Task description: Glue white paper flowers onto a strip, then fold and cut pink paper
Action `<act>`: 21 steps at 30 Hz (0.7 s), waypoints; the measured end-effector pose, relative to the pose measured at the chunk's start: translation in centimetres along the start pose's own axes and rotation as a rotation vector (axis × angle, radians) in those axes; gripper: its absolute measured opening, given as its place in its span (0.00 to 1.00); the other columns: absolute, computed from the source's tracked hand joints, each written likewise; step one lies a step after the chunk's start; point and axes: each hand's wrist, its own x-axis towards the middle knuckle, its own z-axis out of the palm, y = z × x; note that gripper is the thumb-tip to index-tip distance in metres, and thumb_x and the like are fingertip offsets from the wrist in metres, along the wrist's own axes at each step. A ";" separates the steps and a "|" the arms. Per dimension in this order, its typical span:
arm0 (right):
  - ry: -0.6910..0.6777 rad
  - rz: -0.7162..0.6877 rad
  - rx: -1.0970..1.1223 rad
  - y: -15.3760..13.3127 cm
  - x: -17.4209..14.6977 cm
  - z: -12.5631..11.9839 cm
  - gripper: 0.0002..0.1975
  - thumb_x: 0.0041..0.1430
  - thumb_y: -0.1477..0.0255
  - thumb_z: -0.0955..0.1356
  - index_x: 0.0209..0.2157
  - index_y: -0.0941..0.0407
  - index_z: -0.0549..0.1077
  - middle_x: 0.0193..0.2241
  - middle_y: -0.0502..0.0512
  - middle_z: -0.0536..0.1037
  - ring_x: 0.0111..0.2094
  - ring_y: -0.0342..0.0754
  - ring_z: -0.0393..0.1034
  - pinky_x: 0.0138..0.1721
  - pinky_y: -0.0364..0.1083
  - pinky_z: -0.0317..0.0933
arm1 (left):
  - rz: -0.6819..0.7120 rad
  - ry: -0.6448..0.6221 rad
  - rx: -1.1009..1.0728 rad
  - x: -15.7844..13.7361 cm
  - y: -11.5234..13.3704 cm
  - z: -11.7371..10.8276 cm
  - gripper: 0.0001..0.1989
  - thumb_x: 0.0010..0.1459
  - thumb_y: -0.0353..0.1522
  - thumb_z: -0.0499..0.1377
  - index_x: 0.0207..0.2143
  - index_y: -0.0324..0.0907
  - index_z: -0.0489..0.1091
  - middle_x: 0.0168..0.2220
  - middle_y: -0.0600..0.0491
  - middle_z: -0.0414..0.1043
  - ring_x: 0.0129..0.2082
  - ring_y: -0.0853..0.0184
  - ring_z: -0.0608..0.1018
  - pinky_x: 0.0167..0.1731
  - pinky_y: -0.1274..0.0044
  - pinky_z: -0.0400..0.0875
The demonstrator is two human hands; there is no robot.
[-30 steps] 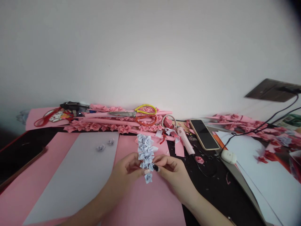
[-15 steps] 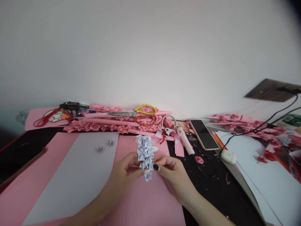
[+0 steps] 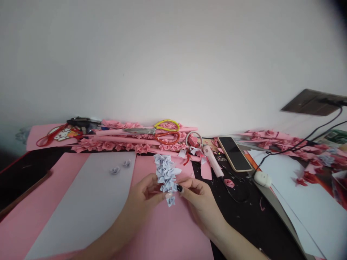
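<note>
Between my hands, a cluster of pale blue folded paper flowers [image 3: 166,173] is held up over a pink paper sheet [image 3: 173,231]. My left hand [image 3: 148,196] grips the cluster from its left side, thumb near the lowest flowers. From the right, my right hand [image 3: 196,198] pinches the cluster with thumb and fingertips. Whatever backs the flowers is hidden behind them. On a pale sheet [image 3: 89,195] to the left lie two loose pale blue paper flowers [image 3: 114,170].
Scissors [image 3: 139,130] lie on pink paper flower stems [image 3: 116,138] along the wall. To the right are a pink corded tool [image 3: 213,160], a phone [image 3: 235,154], a white case [image 3: 262,179] and white paper [image 3: 287,184]. A dark cable [image 3: 311,135] runs to the wall outlet [image 3: 306,102].
The flower cluster has shifted very slightly left and up in the picture, along with both hands. My grip on it looks the same.
</note>
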 end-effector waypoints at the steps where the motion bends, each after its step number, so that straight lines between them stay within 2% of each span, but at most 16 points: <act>1: 0.004 -0.005 -0.018 0.0 0.0 0.0 0.03 0.50 0.72 0.70 0.25 0.56 0.74 0.28 0.53 0.76 0.31 0.47 0.68 0.37 0.46 0.61 | -0.008 0.003 -0.005 0.0 0.0 0.0 0.10 0.49 0.27 0.60 0.36 0.41 0.67 0.42 0.50 0.72 0.43 0.60 0.73 0.38 0.74 0.67; 6: 0.037 -0.029 -0.068 0.2 -0.2 0.3 0.04 0.49 0.71 0.70 0.24 0.56 0.74 0.28 0.54 0.75 0.32 0.48 0.68 0.38 0.48 0.62 | -0.036 0.031 -0.004 -0.1 0.1 0.3 0.15 0.47 0.28 0.61 0.40 0.42 0.67 0.44 0.49 0.72 0.44 0.59 0.73 0.40 0.73 0.68; 11: 0.052 -0.051 -0.091 0.3 -0.2 0.6 0.03 0.50 0.72 0.69 0.24 0.56 0.74 0.27 0.53 0.75 0.31 0.47 0.67 0.36 0.46 0.61 | -0.014 0.062 0.019 -0.2 0.1 0.4 0.15 0.47 0.28 0.62 0.40 0.42 0.67 0.44 0.49 0.72 0.43 0.59 0.73 0.39 0.73 0.68; 21: 0.043 -0.144 -0.264 -0.6 -0.2 0.7 0.04 0.49 0.75 0.68 0.23 0.57 0.74 0.26 0.53 0.72 0.29 0.45 0.67 0.32 0.43 0.61 | -0.048 0.017 -0.018 -0.1 -0.2 0.2 0.10 0.46 0.29 0.62 0.33 0.40 0.66 0.32 0.53 0.74 0.35 0.62 0.75 0.38 0.71 0.68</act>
